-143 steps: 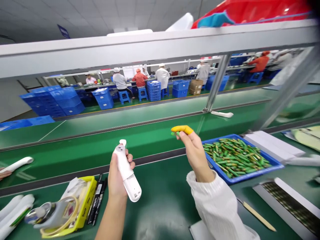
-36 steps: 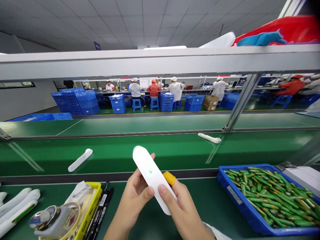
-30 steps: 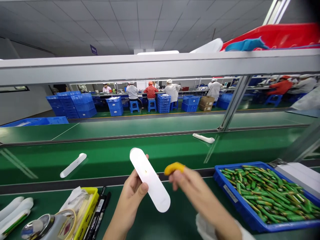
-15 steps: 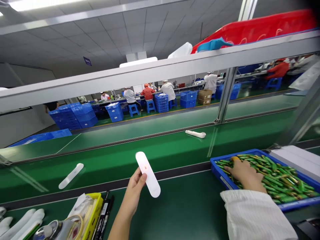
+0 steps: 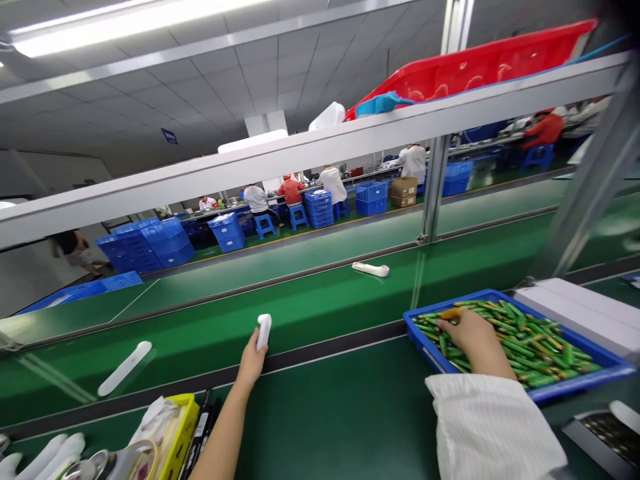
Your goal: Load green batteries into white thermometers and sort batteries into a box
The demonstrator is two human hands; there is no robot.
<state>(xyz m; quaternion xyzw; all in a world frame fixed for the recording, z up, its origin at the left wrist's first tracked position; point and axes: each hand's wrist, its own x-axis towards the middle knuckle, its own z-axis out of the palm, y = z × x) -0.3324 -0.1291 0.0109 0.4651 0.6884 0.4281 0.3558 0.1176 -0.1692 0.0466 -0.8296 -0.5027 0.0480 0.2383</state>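
Note:
My left hand (image 5: pixel 252 360) is closed around a slim white plastic handheld device (image 5: pixel 264 332) with a bent head, held upright over the green belt (image 5: pixel 310 320). It shows narrow side on. On the right, my right hand (image 5: pixel 473 337) reaches into a blue tray (image 5: pixel 430 357) heaped with slim green parts (image 5: pixel 525 337) that have brassy ends. A yellow finger cover (image 5: pixel 451 313) sits on one of its fingers. The fingers are bent down among the parts, and what they pinch, if anything, is hidden.
Two similar white devices, one at left (image 5: pixel 125 368) and one farther back (image 5: pixel 371 269), lie on the belt. A yellow bin (image 5: pixel 181 437) stands near left beside black pens (image 5: pixel 200 427). A metal rail (image 5: pixel 300 160) crosses ahead, with a red tray (image 5: pixel 475 67) on top. People sit beyond.
My left hand has moved away and to the left, turning the device from its broad face to its narrow side. My right hand stays in the tray, its fingers more bent. The view has shifted.

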